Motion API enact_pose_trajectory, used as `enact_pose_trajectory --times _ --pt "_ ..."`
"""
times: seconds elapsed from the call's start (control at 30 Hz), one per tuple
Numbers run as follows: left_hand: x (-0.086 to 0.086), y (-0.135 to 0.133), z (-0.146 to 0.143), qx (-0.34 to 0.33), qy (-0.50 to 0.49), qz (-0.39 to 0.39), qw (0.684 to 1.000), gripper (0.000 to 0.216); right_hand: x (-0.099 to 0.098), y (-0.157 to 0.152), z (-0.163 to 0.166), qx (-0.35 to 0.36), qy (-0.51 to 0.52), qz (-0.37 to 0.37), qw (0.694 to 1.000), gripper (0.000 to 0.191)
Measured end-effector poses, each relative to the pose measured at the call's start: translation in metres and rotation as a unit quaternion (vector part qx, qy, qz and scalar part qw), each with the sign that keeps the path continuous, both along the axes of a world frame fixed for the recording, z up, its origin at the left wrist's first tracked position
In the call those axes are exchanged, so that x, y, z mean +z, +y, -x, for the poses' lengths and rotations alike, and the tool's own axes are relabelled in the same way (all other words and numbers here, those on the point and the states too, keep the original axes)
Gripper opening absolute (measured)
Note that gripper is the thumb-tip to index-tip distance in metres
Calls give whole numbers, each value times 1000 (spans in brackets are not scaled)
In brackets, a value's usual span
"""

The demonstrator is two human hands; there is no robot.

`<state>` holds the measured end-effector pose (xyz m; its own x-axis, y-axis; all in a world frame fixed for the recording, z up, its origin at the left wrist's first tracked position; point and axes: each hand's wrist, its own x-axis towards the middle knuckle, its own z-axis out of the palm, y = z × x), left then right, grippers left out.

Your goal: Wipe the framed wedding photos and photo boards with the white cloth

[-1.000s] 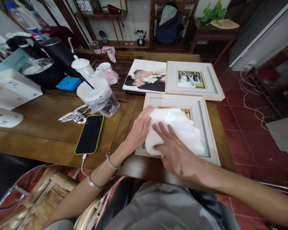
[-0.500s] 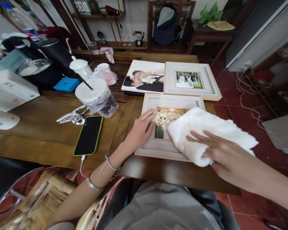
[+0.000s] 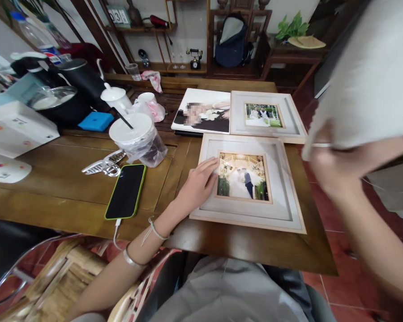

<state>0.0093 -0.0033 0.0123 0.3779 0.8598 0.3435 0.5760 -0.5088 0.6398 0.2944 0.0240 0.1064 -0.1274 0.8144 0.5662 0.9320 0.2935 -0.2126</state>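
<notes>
A wooden picture frame (image 3: 290, 188) with a pale mat and a wedding photo (image 3: 243, 176) lies flat at the table's near edge. Across its left side rests my left hand (image 3: 199, 185), fingers stretched out and fingertips at the photo's left border. My right hand (image 3: 339, 165) is raised off the table at the right, gripping a white towel (image 3: 372, 80) that spreads above it, both smeared by motion. Behind the frame lie a second framed wedding photo (image 3: 263, 115) and a white-edged photo panel (image 3: 203, 112), side by side.
Left of the frame are a phone (image 3: 126, 192) on a charging cable, keys (image 3: 105, 163), a lidded drink cup (image 3: 137, 138) in a plastic bag and a blue box (image 3: 96, 120). A black pot (image 3: 62, 107) and a white carton (image 3: 18, 127) stand farther left. The wooden table (image 3: 184, 239) ends near my lap.
My right hand has lifted the towel off the picture frame, up and to the right, uncovering the whole photo. My left hand stays on the frame.
</notes>
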Motion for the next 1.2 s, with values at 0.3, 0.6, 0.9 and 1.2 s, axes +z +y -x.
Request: enact_pose_trajectory --times 0.3,0.6,0.9,1.2 --pt "7 2 0 -7 12 24 1000 27 -32 26 94 329 -309 94 888 40" --pt "-1 2 0 1 -6 6 1000 29 -9 9 31 214 -310 185 908 46" --pt "1 2 0 7 -3 0 1000 29 -8 -8 -26 142 -305 218 916 31" --pt "2 3 0 -2 -9 -19 1000 28 -6 -50 6 165 -252 249 920 38"
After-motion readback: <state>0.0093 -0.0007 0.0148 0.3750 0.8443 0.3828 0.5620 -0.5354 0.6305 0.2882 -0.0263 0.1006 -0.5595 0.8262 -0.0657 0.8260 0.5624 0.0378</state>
